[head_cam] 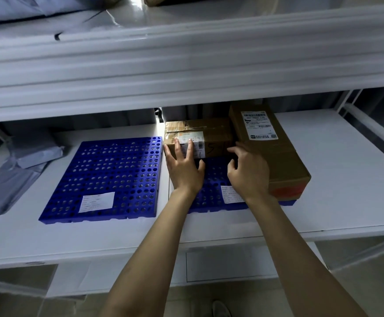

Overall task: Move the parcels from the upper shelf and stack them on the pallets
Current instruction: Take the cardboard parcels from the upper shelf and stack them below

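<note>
Two blue perforated pallets lie on the lower shelf. The left pallet (108, 175) carries only a white label. On the right pallet (211, 186) stand a small taped cardboard box (209, 133) at the back and a larger cardboard box (271, 152) along its right side. My left hand (183, 167) presses straight fingers against the small box's front left face. My right hand (247, 172) hovers with loosely curled fingers at the small box's right front corner, next to the larger box, holding nothing. On the upper shelf (186, 26) lie grey mailer bags (22, 8) and a brown parcel edge (154, 1).
Grey plastic mailer bags (15, 175) lie on the lower shelf to the left of the pallets. The thick white front beam (186, 72) of the upper shelf hangs just above the boxes. White shelf surface (337, 179) stretches right of the larger box.
</note>
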### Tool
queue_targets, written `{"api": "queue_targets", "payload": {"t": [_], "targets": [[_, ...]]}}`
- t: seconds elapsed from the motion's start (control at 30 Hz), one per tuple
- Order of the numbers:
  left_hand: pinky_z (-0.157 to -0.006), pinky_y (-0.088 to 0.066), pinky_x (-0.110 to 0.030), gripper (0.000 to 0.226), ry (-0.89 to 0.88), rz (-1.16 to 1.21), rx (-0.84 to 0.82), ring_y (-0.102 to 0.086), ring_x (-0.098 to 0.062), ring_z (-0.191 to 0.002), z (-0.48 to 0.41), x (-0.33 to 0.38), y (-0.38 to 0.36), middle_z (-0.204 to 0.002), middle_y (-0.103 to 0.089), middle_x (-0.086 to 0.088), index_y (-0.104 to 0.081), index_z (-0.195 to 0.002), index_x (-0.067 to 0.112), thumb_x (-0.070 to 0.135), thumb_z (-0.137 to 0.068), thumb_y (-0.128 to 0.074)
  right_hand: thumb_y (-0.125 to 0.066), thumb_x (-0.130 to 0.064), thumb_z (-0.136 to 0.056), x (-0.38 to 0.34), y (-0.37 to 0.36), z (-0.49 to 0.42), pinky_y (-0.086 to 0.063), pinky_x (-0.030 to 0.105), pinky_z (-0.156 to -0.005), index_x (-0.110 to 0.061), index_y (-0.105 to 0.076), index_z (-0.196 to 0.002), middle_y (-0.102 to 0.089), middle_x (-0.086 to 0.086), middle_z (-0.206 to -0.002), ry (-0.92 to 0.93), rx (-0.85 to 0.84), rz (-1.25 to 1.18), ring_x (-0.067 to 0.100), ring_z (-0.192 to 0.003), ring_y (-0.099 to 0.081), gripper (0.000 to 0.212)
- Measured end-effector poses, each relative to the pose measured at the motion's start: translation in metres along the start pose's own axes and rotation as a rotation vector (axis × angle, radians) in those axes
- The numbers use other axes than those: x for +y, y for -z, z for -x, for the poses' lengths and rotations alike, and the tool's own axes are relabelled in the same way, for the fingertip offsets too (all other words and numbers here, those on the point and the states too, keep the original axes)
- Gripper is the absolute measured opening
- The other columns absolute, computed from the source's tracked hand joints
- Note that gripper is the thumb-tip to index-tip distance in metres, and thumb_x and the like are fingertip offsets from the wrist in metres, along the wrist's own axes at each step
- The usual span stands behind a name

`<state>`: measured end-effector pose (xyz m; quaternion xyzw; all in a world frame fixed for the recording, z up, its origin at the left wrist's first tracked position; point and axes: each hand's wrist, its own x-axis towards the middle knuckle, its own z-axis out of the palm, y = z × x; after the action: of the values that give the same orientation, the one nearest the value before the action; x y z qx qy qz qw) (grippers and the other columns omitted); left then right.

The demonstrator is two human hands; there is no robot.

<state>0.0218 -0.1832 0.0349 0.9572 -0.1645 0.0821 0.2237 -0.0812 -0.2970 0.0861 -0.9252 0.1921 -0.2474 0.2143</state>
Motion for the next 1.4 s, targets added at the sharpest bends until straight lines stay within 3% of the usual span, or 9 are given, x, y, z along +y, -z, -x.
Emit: {"api": "queue_targets", "payload": {"t": [0.17, 0.3, 0.53, 0.67, 0.77, 0.93, 1.07, 1.23, 1.4], "targets": [[-0.119, -0.008, -0.048, 0.064, -0.137, 0.048, 0.011, 0.004, -0.032, -0.148, 0.023, -0.004, 0.023, -0.161, -0.016, -0.007, -0.021, -0.152, 0.028, 0.039, -0.096, -0.049, -0.06, -0.014, -0.088, -0.015, -0.003, 0.011, -0.036, 0.039, -0.111, -0.016, -0.062, -0.126, -0.055, 0.006, -0.138, 0.06, -0.058, 0.007, 0.023, -0.134, -0.043, 0.038], [-0.12, -0.014, -0.047, 0.062, -0.243, 0.017, 0.089, -0.009, -0.031, -0.148, 0.05, -0.019, 0.053, -0.157, -0.028, -0.006, -0.023, -0.152, 0.025, 0.037, -0.097, -0.048, -0.057, -0.017, -0.091, -0.032, -0.002, 0.025, -0.026, 0.038, -0.116, -0.014, -0.059, -0.13, -0.052, 0.008, -0.141, 0.106, -0.067, 0.015, 0.025, -0.138, -0.037, 0.039], [-0.114, -0.02, -0.045, 0.058, -0.402, -0.122, 0.29, -0.025, -0.034, -0.144, 0.101, -0.041, 0.116, -0.152, -0.039, -0.007, -0.033, -0.149, 0.018, 0.031, -0.096, -0.051, -0.05, -0.025, -0.097, -0.071, 0.018, 0.065, -0.025, 0.04, -0.115, -0.015, -0.055, -0.134, -0.053, 0.007, -0.141, 0.219, 0.014, -0.025, 0.025, -0.139, -0.036, 0.039], [-0.11, -0.033, -0.045, 0.053, -0.499, -0.14, 0.385, -0.031, -0.032, -0.141, 0.122, -0.038, 0.16, -0.146, -0.047, -0.007, -0.042, -0.145, 0.014, 0.034, -0.095, -0.043, -0.049, -0.03, -0.094, -0.096, 0.042, 0.091, -0.028, 0.034, -0.108, -0.009, -0.06, -0.127, -0.061, 0.009, -0.131, 0.321, 0.185, -0.09, 0.028, -0.129, -0.049, 0.04], [-0.108, -0.035, -0.042, 0.049, -0.574, -0.122, 0.483, -0.036, -0.029, -0.139, 0.135, -0.027, 0.19, -0.143, -0.051, -0.006, -0.048, -0.141, 0.013, 0.033, -0.095, -0.047, -0.045, -0.033, -0.094, -0.116, 0.065, 0.104, -0.033, 0.031, -0.106, -0.009, -0.063, -0.122, -0.064, 0.007, -0.126, 0.405, 0.311, -0.132, 0.025, -0.124, -0.052, 0.041], [-0.109, -0.033, -0.04, 0.046, -0.7, -0.056, 0.61, -0.038, -0.028, -0.137, 0.149, -0.012, 0.237, -0.139, -0.054, -0.008, -0.052, -0.137, 0.01, 0.029, -0.095, -0.052, -0.05, -0.026, -0.093, -0.145, 0.107, 0.111, -0.044, 0.038, -0.1, -0.008, -0.066, -0.117, -0.065, 0.007, -0.123, 0.526, 0.505, -0.157, 0.025, -0.121, -0.053, 0.034], [-0.108, -0.036, -0.04, 0.047, -0.752, -0.038, 0.674, -0.037, -0.028, -0.138, 0.145, -0.001, 0.275, -0.14, -0.053, -0.009, -0.052, -0.136, 0.008, 0.027, -0.093, -0.051, -0.052, -0.024, -0.091, -0.164, 0.146, 0.105, -0.043, 0.04, -0.098, -0.007, -0.068, -0.114, -0.064, 0.009, -0.123, 0.579, 0.646, -0.146, 0.026, -0.12, -0.052, 0.032], [-0.107, -0.034, -0.039, 0.05, -0.725, 0.017, 0.722, -0.036, -0.027, -0.136, 0.129, 0.017, 0.312, -0.14, -0.052, -0.008, -0.05, -0.138, 0.009, 0.03, -0.092, -0.05, -0.05, -0.028, -0.091, -0.18, 0.183, 0.079, -0.043, 0.042, -0.098, -0.01, -0.066, -0.116, -0.06, 0.008, -0.128, 0.535, 0.661, -0.125, 0.025, -0.122, -0.049, 0.035], [-0.108, -0.037, -0.04, 0.056, -0.687, 0.104, 0.66, -0.038, -0.026, -0.134, 0.109, 0.039, 0.334, -0.14, -0.051, -0.009, -0.047, -0.138, 0.008, 0.038, -0.092, -0.045, -0.046, -0.035, -0.09, -0.188, 0.202, 0.044, -0.039, 0.038, -0.101, -0.012, -0.062, -0.123, -0.053, 0.009, -0.137, 0.438, 0.601, -0.122, 0.025, -0.126, -0.044, 0.043]]}}
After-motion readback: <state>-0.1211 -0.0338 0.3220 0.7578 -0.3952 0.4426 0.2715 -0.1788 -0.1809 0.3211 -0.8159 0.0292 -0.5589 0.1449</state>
